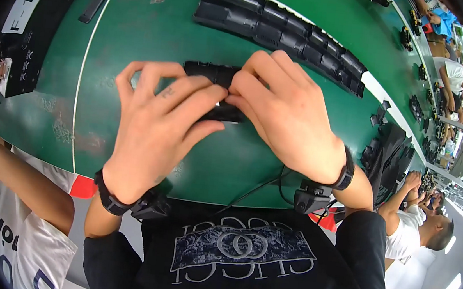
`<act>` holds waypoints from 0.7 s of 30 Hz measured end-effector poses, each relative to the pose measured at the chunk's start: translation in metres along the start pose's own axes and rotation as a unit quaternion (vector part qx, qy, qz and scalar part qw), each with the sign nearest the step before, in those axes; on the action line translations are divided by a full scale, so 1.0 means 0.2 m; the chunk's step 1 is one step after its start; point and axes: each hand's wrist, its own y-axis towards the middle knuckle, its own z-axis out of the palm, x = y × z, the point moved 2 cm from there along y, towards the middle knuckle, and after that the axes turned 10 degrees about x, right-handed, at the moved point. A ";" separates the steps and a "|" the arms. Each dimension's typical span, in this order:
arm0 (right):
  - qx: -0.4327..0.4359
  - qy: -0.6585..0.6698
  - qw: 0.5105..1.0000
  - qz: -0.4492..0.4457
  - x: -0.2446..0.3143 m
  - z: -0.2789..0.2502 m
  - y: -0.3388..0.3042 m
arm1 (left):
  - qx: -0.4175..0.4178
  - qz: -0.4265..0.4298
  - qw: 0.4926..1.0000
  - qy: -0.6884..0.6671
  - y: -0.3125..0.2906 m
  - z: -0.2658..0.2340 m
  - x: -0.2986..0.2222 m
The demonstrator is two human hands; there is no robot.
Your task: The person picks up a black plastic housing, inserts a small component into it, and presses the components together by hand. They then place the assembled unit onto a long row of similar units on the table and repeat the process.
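Head view: seen from beside the bench, both bare hands were bent over one small job at the middle of the green table [125,32].
Black part: a dark, glossy-edged piece [211,72] lay on the green surface under the fingertips, largely covered by them; its far edge and a strip of its near side showed.
Left hand: the left hand [158,120] arched over the part from the left, fingers bent, thumb standing apart from them and reaching toward the near side. I could not tell whether it gripped the part.
Right hand: the right hand [288,114] came in from the right, fingers curled and bunched close together at the part, their tips almost meeting those of the left. What they pinched, if anything, was hidden.
Wrists: black straps circled both, a small camera module [311,198] sitting near the right one.
Far side: a long, segmented row of black housings [288,35] lay beyond the hands.
Left end: a black box-like unit [38,48] stood near a small dark slab [93,7].
Right end: dark pieces [391,155] lay heaped near the edge.
Neighbours: a bare arm [30,182] showed at left; a person in white [405,233] sat at right.
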 end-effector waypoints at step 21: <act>-0.014 -0.082 0.997 -0.008 -0.01 0.05 -0.02 | -0.013 0.010 0.997 0.071 -0.04 0.04 -0.05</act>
